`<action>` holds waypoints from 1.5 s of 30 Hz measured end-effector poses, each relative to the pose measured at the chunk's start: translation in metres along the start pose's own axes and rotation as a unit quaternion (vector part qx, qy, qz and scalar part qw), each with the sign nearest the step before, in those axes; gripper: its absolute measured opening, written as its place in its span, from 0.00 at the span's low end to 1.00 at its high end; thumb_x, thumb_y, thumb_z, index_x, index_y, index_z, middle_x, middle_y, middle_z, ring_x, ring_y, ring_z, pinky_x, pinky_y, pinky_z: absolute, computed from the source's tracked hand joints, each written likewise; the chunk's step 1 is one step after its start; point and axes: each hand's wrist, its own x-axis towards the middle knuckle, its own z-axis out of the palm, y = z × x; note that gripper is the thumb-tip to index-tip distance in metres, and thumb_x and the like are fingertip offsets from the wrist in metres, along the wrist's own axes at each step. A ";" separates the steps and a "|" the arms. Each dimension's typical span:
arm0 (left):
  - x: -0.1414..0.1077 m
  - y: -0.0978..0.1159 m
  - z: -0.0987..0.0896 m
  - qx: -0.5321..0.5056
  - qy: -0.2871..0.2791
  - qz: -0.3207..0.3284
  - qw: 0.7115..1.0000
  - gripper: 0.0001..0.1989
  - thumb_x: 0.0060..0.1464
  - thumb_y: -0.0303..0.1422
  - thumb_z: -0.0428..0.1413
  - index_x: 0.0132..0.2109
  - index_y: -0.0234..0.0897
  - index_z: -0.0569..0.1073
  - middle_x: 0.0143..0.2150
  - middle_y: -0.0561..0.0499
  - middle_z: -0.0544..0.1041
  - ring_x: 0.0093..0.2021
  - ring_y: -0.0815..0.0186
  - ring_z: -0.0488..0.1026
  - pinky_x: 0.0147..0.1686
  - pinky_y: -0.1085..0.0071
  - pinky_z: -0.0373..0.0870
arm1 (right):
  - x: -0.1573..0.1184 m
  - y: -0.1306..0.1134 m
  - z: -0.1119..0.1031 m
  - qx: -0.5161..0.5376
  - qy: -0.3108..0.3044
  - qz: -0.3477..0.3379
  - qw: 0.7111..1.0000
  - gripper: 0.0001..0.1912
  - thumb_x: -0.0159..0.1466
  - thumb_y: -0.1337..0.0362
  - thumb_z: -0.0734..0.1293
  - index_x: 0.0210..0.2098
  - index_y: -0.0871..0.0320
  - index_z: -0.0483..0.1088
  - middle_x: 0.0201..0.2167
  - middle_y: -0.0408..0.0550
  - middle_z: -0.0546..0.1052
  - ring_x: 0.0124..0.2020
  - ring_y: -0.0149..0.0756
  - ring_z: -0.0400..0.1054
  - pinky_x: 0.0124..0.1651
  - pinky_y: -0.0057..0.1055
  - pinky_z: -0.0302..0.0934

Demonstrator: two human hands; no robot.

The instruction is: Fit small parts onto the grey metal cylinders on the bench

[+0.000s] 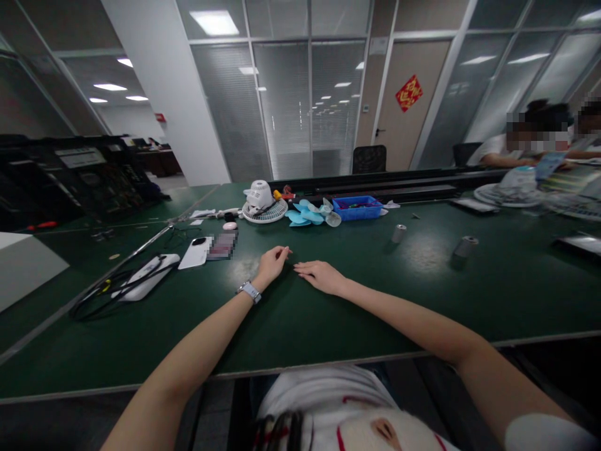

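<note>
My left hand [272, 263], with a grey-banded watch [250, 291] on its wrist, rests on the green table [263, 338]. Its fingers are loosely bent and hold nothing visible. Just to the right lies my right hand [321, 276], palm down, fingers stretched towards the left hand and empty. A small gap separates the two hands. Beyond them are light blue fan blades [307, 214], a white fan part with a round grille [264, 210] and a blue tray [357, 208] of small items.
Left of my hands lie a white phone [195, 252], a white device [148, 279] and a black cable [91, 304]. Two metal cylinders [399, 233] [466, 246] stand to the right. People [504, 147] sit at the far right near another fan part [516, 185].
</note>
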 end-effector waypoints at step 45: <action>0.000 -0.002 -0.001 -0.052 0.059 -0.060 0.995 0.11 0.60 0.39 0.53 0.42 0.37 0.74 0.31 0.50 0.79 0.33 0.63 0.76 0.35 0.69 0.67 | -0.117 0.204 -0.135 -0.158 0.254 0.504 0.810 0.39 0.59 0.57 0.69 0.65 0.63 0.56 0.52 0.66 0.74 0.50 0.56 0.72 0.51 0.46 0.64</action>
